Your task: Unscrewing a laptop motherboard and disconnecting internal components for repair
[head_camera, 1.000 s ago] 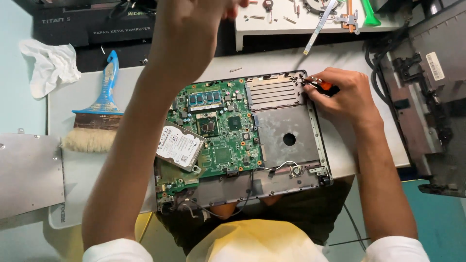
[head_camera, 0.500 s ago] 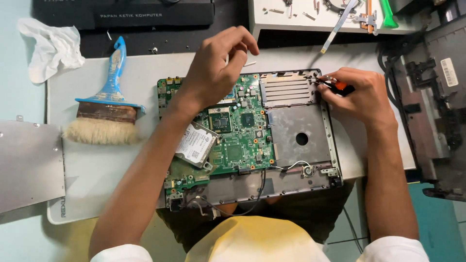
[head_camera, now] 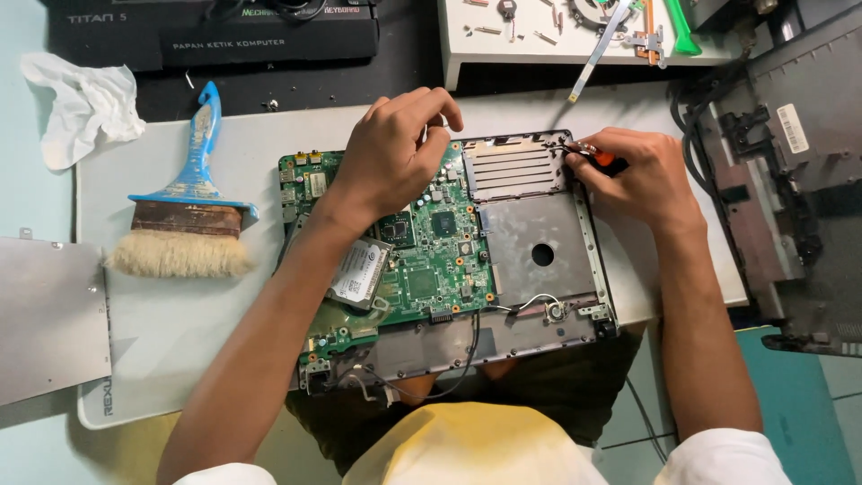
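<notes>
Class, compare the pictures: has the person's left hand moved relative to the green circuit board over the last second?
Yes. The left hand came down from beyond the board's far edge and now rests on the green circuit board, near its top edge.

White worktable over teal tiled floor.

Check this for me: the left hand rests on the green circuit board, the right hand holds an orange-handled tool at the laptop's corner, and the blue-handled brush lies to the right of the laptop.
One thing is wrong: the head view shows the brush lying to the left of the laptop, not the right. The left hand does rest on the circuit board, and the right hand holds the orange-handled tool at the corner.
</notes>
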